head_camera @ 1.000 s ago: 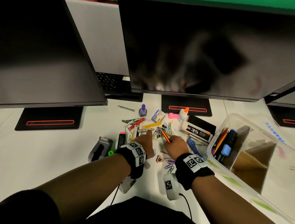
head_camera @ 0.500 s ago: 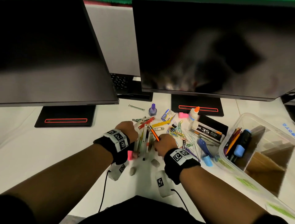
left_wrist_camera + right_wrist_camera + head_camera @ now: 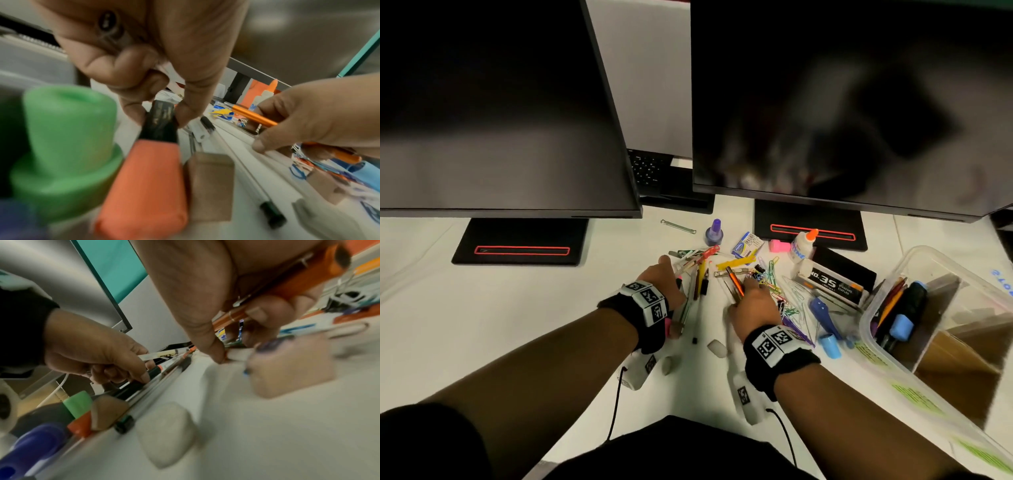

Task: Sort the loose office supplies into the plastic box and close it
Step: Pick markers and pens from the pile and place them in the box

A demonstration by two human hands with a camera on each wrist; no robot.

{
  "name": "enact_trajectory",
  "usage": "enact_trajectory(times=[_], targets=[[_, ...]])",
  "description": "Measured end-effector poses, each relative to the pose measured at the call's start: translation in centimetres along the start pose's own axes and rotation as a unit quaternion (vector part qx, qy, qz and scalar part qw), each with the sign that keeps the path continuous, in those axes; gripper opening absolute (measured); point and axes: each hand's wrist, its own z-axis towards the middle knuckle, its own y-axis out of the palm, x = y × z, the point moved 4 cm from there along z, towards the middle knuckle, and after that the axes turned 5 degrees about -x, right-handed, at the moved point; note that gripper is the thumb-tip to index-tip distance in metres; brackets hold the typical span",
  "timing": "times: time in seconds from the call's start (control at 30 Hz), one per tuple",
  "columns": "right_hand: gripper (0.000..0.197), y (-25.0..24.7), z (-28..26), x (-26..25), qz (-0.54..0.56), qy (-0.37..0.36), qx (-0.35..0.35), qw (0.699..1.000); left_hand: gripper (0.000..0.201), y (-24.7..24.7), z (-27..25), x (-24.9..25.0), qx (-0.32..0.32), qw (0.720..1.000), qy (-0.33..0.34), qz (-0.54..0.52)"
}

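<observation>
Head view: right hand grips orange pen, left hand pinches orange-capped highlighter amid pens, plastic box open at right; risk is loaded fingers snagging more pens, spilling paper clips or erasers.

Two dark monitors stood on red-striped black bases upon the white desk, a black keyboard lying behind them.
</observation>
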Motion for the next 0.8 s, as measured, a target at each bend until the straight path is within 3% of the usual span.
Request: enact_trajectory(times=[0.13,0.3,0.47,0.63,0.8], targets=[[0.05,-0.6,-0.4,0.6,0.0,-0.011,0.008,1.0,0.039,-0.6,0.2,0.4,-0.002,0.999,-0.012,-0.033],[0.061,-1.1,-1.2,0.3,0.065,0.003,0.001,0.998,0.011,-1.8,0.2,1.5,0.022,0.999,0.019,-0.035],[0.057,-1.3,-1.8,-0.2,0.074,-0.005,-0.045,0.996,0.034,-2.7,0.7,1.6,0.048,0.996,0.045,-0.052],[0.039,-0.7,-1.8,-0.7,0.078,0.009,-0.078,0.994,0.022,-4.0,0.3,0.8,0.083,0.991,0.043,-0.095],[0.04,0.9,-0.8,-2.2,0.02,-0.021,-0.065,0.997,0.016,-4.5,-0.2,0.5,0.081,0.993,0.038,-0.077]])
